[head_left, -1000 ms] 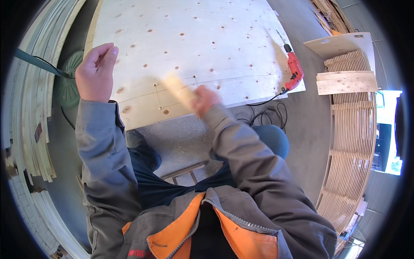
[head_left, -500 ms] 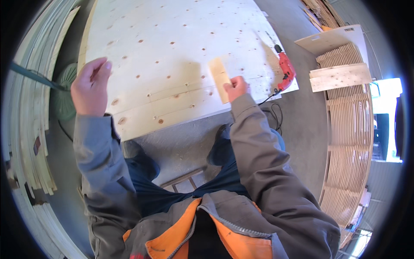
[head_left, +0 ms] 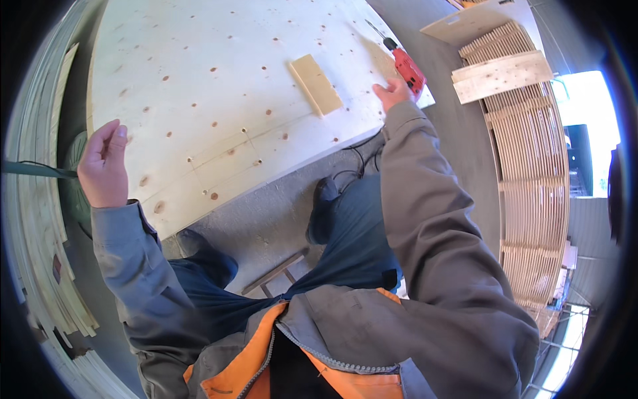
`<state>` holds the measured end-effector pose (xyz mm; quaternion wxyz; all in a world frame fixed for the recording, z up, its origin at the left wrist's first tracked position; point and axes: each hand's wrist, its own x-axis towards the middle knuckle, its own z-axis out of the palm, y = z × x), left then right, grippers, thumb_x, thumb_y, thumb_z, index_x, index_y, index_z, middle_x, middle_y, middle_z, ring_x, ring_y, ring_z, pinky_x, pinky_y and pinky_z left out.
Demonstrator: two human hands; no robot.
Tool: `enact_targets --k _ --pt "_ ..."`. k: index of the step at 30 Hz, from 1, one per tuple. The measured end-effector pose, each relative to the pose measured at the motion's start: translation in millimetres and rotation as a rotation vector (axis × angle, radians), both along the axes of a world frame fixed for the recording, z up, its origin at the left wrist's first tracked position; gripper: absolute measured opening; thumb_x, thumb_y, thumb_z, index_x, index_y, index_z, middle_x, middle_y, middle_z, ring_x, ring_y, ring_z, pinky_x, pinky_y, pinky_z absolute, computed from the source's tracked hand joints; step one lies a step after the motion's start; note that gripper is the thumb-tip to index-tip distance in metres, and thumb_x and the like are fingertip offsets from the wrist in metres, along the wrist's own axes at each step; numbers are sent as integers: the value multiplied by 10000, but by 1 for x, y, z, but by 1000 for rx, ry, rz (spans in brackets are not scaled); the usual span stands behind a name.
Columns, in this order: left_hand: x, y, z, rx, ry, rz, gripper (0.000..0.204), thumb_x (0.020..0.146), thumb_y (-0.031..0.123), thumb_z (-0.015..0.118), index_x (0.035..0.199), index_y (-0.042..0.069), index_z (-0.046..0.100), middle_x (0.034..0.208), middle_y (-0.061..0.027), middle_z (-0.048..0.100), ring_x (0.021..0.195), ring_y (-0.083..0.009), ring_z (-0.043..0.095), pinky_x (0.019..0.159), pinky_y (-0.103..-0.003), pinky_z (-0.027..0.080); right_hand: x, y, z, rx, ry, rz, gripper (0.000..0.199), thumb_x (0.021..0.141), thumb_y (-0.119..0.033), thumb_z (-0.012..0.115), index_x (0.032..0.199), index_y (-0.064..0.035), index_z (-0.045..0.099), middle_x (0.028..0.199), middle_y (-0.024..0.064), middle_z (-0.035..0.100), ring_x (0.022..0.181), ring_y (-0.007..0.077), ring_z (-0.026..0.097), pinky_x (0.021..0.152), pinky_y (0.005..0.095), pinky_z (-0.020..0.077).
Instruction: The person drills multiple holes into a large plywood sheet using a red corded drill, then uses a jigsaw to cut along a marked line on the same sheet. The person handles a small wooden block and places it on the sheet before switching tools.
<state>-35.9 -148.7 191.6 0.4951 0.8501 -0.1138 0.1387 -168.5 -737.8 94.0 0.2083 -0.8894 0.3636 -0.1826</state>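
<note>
My right hand (head_left: 394, 95) is beside the red power drill (head_left: 408, 70), its thumb stretched out to the left and apart from the fingers. Whether the fingertips touch the drill is hard to see. The drill lies near the right edge of a large knotty plywood panel (head_left: 219, 40), its long bit pointing away from me. A small rectangular wood block (head_left: 316, 85) rests flat on the panel, left of that hand. Over the panel's left edge hovers my left hand (head_left: 105, 163), fingers curled toward the thumb, with nothing visible in it. Pencil lines and several small holes mark the panel's near part.
Long stacked boards (head_left: 43, 199) run along the left, beside a round green base (head_left: 74, 176) with a pole. At right stands a long row of stacked wood slats (head_left: 531, 153) with a loose board (head_left: 502, 76) across it. A black cord (head_left: 362, 159) hangs below the panel.
My right hand has let go of the wood block, which now lies on the panel, and has moved right to the drill. The whole view has shifted; my left hand keeps its curled shape.
</note>
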Motion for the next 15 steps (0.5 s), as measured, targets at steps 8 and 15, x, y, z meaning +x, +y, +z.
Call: enact_targets --k 8,15 --pt "14 -7 -38 8 59 -90 325 1011 181 695 1261 -26 688 1063 -87 731 948 -122 688 863 -266 562 -254 -68 -50 -8 302 -498 625 781 -451 842 1215 -30 684 1159 183 727 1109 322 688 978 423 547" --pt "8 -10 -76 112 46 -130 424 1037 174 642 1412 -13 574 1285 -173 680 1037 -200 702 882 -305 598 -462 -29 -121 346 571 -913 546 766 -387 797 1174 -30 729 1205 210 726 1181 350 679 1033 420 527"
